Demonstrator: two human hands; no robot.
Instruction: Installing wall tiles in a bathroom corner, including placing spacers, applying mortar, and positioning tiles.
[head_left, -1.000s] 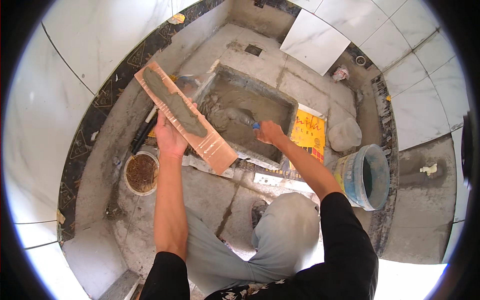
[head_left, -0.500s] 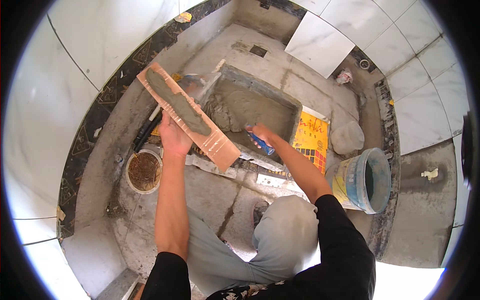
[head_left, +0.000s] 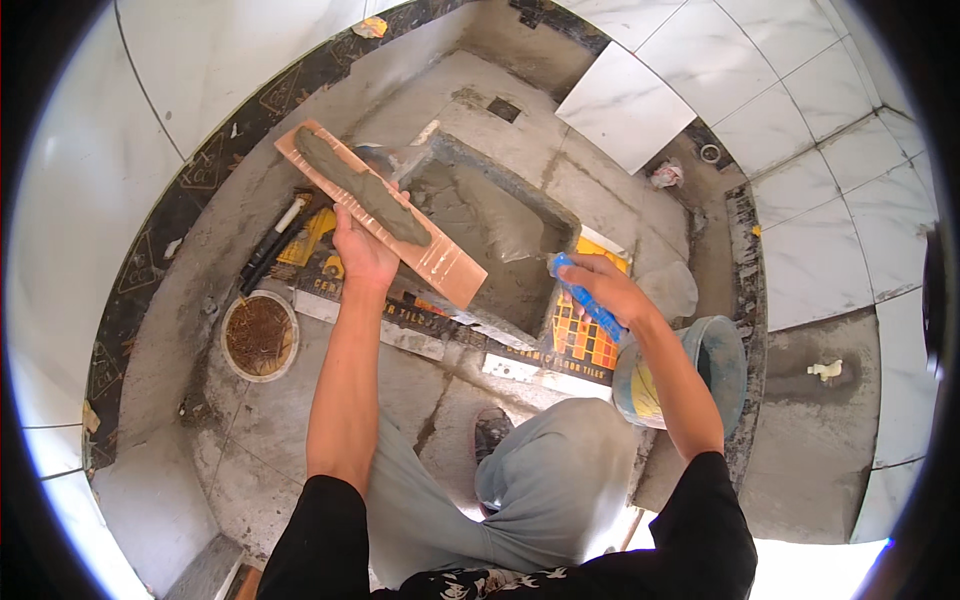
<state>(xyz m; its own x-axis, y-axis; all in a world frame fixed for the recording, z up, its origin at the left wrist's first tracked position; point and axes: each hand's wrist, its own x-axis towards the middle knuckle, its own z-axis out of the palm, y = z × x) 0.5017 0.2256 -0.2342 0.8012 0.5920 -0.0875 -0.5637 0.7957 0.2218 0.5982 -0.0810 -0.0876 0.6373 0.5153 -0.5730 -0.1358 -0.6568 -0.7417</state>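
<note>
My left hand [head_left: 364, 250] grips a long narrow tile strip [head_left: 452, 270], its pinkish-brown face up and tilted toward the lower right. A streak of wet grey mortar [head_left: 365, 190] lies along its upper part. In my right hand [head_left: 606, 285] is a trowel [head_left: 588, 298] by its blue handle; its mortar-smeared blade points up and left over the mortar trough [head_left: 510, 183]. The trough, full of grey mortar, stands just beyond both hands, partly covered by the tile strip.
Flattened yellow-and-black cardboard [head_left: 590, 345] lies under the trough. A blue-stained bucket [head_left: 722, 375] stands right, and a small white tub [head_left: 228, 350] with brown contents left. Black-handled tools [head_left: 272, 245] lie near it. A white tile [head_left: 625, 105] leans at the far wall.
My right hand has drawn the trowel up and to the right, out of the mortar. The left hand still holds the tile strip at nearly the same place. The view has shifted slightly.
</note>
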